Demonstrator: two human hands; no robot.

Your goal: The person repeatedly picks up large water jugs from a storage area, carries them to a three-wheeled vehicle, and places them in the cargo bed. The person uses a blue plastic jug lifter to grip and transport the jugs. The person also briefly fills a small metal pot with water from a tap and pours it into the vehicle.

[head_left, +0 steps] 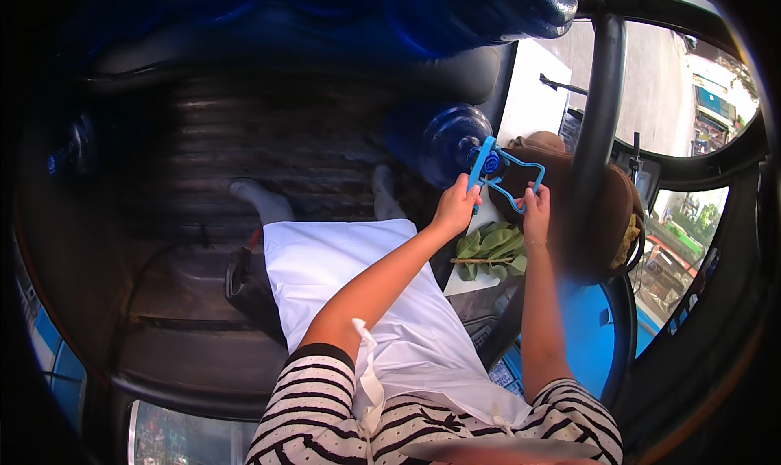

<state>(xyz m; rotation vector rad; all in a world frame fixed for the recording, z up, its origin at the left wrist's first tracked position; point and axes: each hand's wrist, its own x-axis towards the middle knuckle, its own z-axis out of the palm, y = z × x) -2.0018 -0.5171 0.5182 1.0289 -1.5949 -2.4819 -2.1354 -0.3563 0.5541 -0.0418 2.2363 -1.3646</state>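
Note:
My left hand (pixel 457 208) is closed on a blue cord (pixel 541 172), near a flatter, strap-like part that stands up from the fingers. To its right, my right hand (pixel 534 209) pinches the same cord, which makes an open loop between the two hands. Just behind the cord lies a big blue water jug (pixel 455 144), its capped neck toward me. Whether the cord touches the jug's neck, I cannot tell. A white apron (pixel 350 261) covers my lap.
More blue water jugs (pixel 488 9) lie at the far side, and another (pixel 77 144) at the left. Green leaves (pixel 492 249) rest on a white surface by my right forearm. A brown seat (pixel 602 205) and a black post (pixel 602 91) stand at the right.

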